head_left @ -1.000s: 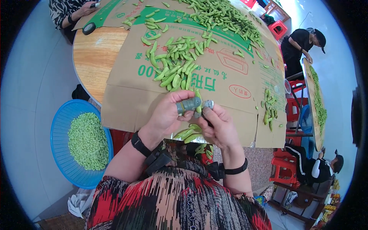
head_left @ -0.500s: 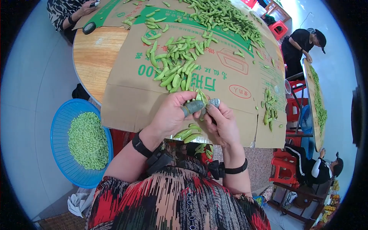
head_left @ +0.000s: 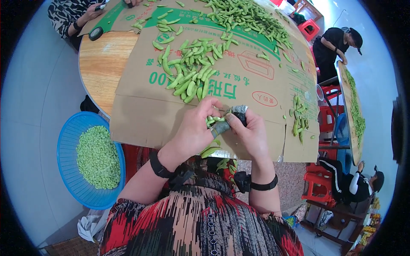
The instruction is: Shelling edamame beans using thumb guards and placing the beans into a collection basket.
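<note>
Above the near edge of a cardboard sheet, my two hands meet. My left hand point(head_left: 194, 130) is curled around several shelled green beans point(head_left: 213, 121); a grey-green cover wraps its thumb. My right hand point(head_left: 252, 134) is closed in a pinch against the left fingertips, with a silver-and-black wrap on its index finger. A sliver of green bean pod point(head_left: 229, 112) shows between the fingertips; most of it is hidden. Just beyond lies a pile of unopened pods point(head_left: 192, 77). A few more pods point(head_left: 209, 151) lie beneath my hands by the edge.
A blue basket point(head_left: 64, 170) of shelled beans stands low at left. The cardboard point(head_left: 141, 121) covers much of a round wooden table point(head_left: 98, 64), with a larger pod heap point(head_left: 247, 21) at the far side. Other people work at far left and at a table point(head_left: 352, 115) on the right.
The split pod that stood up between my hands is now mostly out of sight. My left fingers have curled in around the beans, and my right hand has turned slightly.
</note>
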